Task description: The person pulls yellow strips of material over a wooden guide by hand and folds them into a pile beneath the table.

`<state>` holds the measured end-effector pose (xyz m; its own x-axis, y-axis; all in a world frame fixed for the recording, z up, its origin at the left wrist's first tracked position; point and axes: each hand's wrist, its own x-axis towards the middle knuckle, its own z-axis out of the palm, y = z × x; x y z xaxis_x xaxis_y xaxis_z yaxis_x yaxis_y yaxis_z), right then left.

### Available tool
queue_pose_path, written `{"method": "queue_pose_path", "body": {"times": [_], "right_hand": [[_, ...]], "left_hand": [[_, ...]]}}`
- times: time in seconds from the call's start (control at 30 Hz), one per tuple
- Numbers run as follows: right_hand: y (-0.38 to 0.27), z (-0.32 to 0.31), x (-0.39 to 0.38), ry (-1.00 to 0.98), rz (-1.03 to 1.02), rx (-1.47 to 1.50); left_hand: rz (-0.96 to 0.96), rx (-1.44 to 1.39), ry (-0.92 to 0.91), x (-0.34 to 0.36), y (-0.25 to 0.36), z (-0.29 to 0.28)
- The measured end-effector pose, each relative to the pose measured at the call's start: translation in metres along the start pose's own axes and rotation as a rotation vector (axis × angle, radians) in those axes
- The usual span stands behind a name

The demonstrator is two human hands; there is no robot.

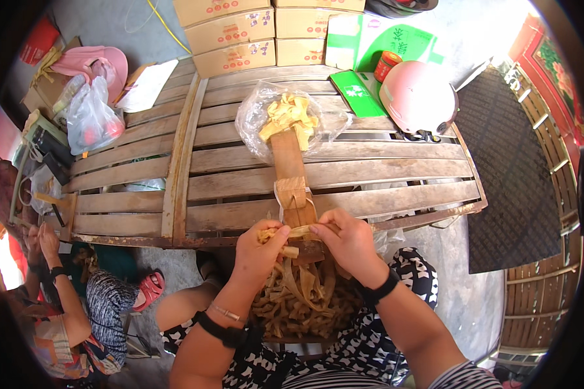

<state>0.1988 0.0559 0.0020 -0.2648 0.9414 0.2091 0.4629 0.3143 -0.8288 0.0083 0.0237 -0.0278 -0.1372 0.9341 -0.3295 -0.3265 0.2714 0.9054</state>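
Note:
Over the near end of a narrow wooden board (288, 155), my two hands hold a pale yellow, limp strip (300, 231) stretched between them. My left hand (259, 251) is closed on one end, with more yellowish strips bunched in its fingers. The other end is pinched by my right hand (348, 241). A band is wrapped around the board, which extends across the bench. At its far end, a clear plastic bag (250, 126) holds a heap of pale yellow strips (291, 117). Below my hands, between my knees, lies a large pile of brownish strips (308, 305).
The slatted wooden bench (233, 188) carries stacked cartons (233, 35), a pink helmet (416, 97), a red can (387, 65), a green box (357, 94) and a white plastic bag (94, 113). At the left, another person's hands (43, 241) are raised near the bench edge.

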Motion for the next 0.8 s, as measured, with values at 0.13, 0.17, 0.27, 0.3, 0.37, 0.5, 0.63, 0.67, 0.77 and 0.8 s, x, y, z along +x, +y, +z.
{"method": "queue_pose_path", "body": {"times": [0.13, 0.17, 0.27, 0.3, 0.37, 0.5, 0.63, 0.67, 0.77, 0.8], "right_hand": [[0.008, 0.01, 0.002, 0.107, -0.057, -0.381], [0.013, 0.006, 0.002, 0.117, -0.038, -0.245], [0.006, 0.003, -0.01, 0.093, -0.051, -0.066], [0.0, 0.003, -0.015, 0.078, -0.068, -0.046], [-0.014, 0.003, -0.02, -0.012, -0.313, -0.092], [-0.035, 0.0, -0.025, -0.165, -0.631, 0.045], [-0.031, -0.007, -0.026, -0.27, -0.578, 0.286], [-0.032, -0.01, -0.025, -0.295, -0.557, 0.309], [-0.038, -0.015, -0.027, -0.326, -0.211, 0.217], [-0.038, -0.014, -0.029, -0.327, -0.102, 0.178]], "left_hand": [[0.178, 0.393, 0.064, 0.012, -0.015, 0.0], [0.192, 0.475, 0.096, 0.008, -0.009, -0.001], [0.177, 0.523, 0.106, 0.003, 0.001, -0.011], [0.236, 0.416, 0.045, -0.004, 0.008, -0.01], [0.253, 0.335, -0.058, -0.025, 0.016, -0.005], [-0.356, -0.109, -0.182, -0.063, 0.009, 0.006], [-0.336, 0.316, -0.896, -0.066, 0.01, 0.01], [-0.198, 0.244, -0.998, -0.071, 0.019, 0.007], [-0.16, 0.083, -0.959, -0.075, 0.051, 0.003], [-0.085, 0.197, -0.852, -0.069, 0.048, 0.004]]}}
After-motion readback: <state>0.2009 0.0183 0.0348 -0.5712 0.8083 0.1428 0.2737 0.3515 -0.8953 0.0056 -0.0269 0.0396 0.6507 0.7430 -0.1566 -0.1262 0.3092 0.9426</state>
